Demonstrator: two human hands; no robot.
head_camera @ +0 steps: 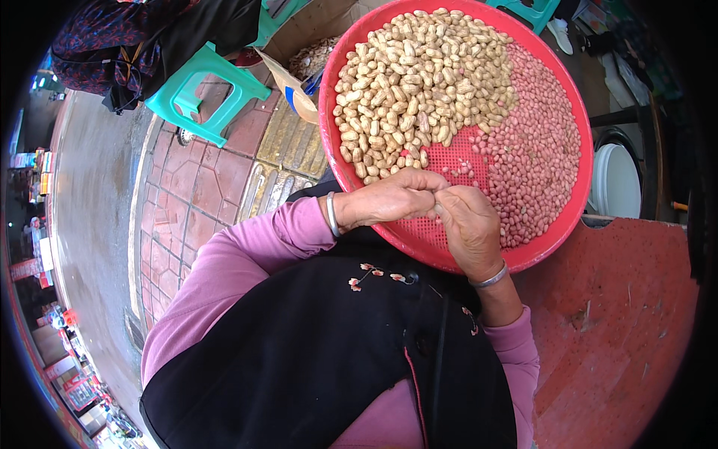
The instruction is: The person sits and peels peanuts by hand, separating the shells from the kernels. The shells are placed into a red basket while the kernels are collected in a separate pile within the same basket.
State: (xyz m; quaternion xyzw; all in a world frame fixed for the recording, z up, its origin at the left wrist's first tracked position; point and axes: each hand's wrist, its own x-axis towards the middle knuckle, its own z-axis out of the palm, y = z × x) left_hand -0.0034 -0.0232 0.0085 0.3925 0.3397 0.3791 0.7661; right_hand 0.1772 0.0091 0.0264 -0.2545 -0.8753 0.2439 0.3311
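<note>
A round red plastic sieve tray (583, 185) lies before me. Unshelled peanuts (415, 84) are heaped across its far left part, and shelled pink peanut kernels (533, 151) cover its right side. Between the heaps the mesh bottom shows, with a few loose kernels (463, 168) on it. My left hand (392, 196) and my right hand (468, 221) meet over the tray's near edge, fingertips together. A small pale thing, perhaps a peanut, shows between the fingertips; the fingers mostly hide it. Each wrist bears a silver-coloured bangle.
A cardboard box (314, 25) with peanut shells (314, 59) stands beyond the tray's left side. Further left are a green plastic stool (210, 84) and a seated person (129, 50). A white bucket (616, 179) stands at the right, above a red surface (617, 314).
</note>
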